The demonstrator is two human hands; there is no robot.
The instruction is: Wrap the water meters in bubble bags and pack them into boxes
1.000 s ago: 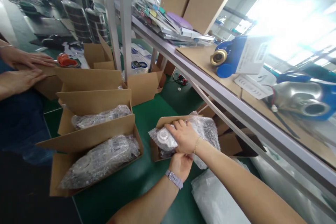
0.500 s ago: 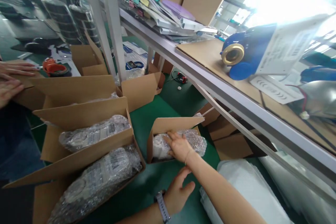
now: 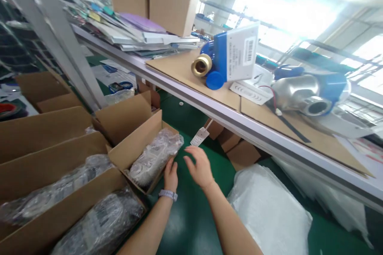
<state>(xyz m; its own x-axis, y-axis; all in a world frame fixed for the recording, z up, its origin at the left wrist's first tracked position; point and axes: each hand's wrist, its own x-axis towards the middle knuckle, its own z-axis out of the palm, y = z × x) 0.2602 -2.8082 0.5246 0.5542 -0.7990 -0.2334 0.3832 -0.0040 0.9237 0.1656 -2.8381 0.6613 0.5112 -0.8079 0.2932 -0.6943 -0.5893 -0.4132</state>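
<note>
A small open cardboard box point(image 3: 136, 143) stands on the green bench top, with a bubble-wrapped item point(image 3: 155, 153) lying in it. My left hand point(image 3: 171, 174), with a watch on the wrist, rests its outstretched fingers against the right side of this box. Just to the right, my right hand point(image 3: 200, 166) hovers over the bench, its fingers apart and nothing in them. A white tag point(image 3: 199, 137) lies beyond its fingertips. Larger open boxes stand left of the small one; the nearest holds a bubble-wrapped item point(image 3: 101, 219), and another wrapped item point(image 3: 60, 193) sits behind.
A stack of white packing sheets point(image 3: 269, 207) lies on the right of the bench. Over the bench runs a shelf point(image 3: 191, 97) carrying papers point(image 3: 131, 34), a blue meter with a brass fitting point(image 3: 202, 65) and a metal part point(image 3: 296, 91). A shelf post point(image 3: 64, 44) rises at left.
The small box has turned and moved left, up against the larger boxes. My right hand has left the wrapped item, while my left hand has come to the box's side. The view has swung right.
</note>
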